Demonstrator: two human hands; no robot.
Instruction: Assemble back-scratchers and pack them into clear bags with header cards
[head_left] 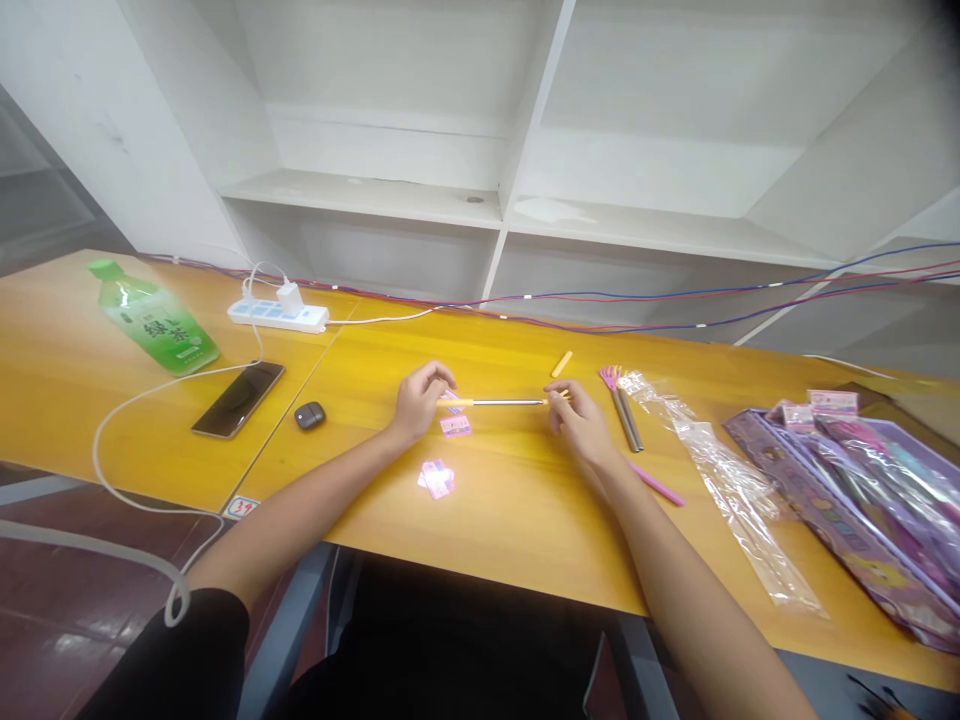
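Observation:
Stretched level between both hands is a thin telescopic back scratcher (506, 402) with a yellow-orange grip and a silver rod. My left hand (418, 402) is closed around its grip end. At the other end, the fingers of my right hand (581, 425) pinch it near the small yellow claw. Below my left hand a pink printed card (454, 427) lies on the table, and a small stack of similar cards (436, 479) sits nearer the front edge. A loose yellow tube (562, 363) rests beyond my right hand. Pink-clawed metal rods (626, 415) and a pink tube (658, 485) lie right of it.
Clear plastic sleeves (724, 485) and a purple printed package (817, 530) holding wrapped items cover the right side. At left are a green tea bottle (161, 325), a phone (240, 400), a black earbud case (309, 415) and a power strip (277, 315) with a trailing white cable.

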